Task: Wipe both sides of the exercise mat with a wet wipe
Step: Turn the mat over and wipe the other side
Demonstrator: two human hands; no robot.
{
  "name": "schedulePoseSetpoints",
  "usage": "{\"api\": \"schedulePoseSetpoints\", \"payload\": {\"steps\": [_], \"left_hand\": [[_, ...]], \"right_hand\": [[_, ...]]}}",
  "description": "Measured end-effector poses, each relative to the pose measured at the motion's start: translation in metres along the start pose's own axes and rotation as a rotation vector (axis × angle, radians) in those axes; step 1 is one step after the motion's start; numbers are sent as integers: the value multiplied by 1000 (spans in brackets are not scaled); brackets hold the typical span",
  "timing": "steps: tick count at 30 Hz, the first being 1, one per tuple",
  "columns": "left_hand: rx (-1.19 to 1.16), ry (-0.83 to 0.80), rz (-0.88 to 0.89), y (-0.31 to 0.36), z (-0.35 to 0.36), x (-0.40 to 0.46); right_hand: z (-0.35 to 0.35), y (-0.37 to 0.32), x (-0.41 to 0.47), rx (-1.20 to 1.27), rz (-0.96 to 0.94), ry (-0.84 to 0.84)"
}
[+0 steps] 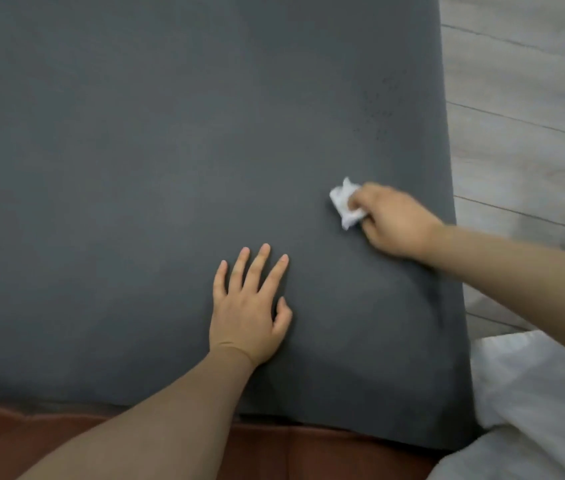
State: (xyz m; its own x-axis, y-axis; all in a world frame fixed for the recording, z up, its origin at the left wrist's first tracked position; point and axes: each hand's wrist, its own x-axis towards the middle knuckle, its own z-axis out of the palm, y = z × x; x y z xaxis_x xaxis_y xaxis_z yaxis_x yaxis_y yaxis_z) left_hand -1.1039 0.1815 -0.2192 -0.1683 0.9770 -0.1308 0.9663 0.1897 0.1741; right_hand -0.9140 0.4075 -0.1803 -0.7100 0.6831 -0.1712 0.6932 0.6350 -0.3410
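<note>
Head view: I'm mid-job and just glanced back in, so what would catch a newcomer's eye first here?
The dark grey exercise mat fills nearly the whole view. On its right side the right hand grips a crumpled white wet wipe against the surface, while the left hand rests flat with fingers spread near the middle. Pale wood floor shows along the right edge, and white cloth lies at lower right.
</note>
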Motion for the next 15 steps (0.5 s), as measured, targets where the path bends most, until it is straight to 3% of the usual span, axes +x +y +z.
{"api": "schedulePoseSetpoints", "payload": {"steps": [2,4,5,7,8,9,11,13,15], "left_hand": [[6,6,1,0,1,1],[5,5,-2,0,1,1],[1,5,-4,-1,1,1],[-8,3,-4,1,2,2],[-10,3,-7,0,1,2],[-9,7,-7,0,1,2],[-5,26,-4,-1,0,3],[-6,31,1,-2,0,4],[-5,36,-5,-2,-1,3]], "right_hand": [[9,-37,-80,44,-370,-343],[13,-56,-133,24,-701,-795],[14,-59,-141,-37,-820,-912],[18,-48,-113,-125,-1037,-795],[16,-38,-82,-165,-1012,-639],[11,-24,-45,-173,-852,-434],[-15,23,33,-217,-385,-8],[-54,77,74,-270,95,174],[-69,97,85,-233,336,203]]}}
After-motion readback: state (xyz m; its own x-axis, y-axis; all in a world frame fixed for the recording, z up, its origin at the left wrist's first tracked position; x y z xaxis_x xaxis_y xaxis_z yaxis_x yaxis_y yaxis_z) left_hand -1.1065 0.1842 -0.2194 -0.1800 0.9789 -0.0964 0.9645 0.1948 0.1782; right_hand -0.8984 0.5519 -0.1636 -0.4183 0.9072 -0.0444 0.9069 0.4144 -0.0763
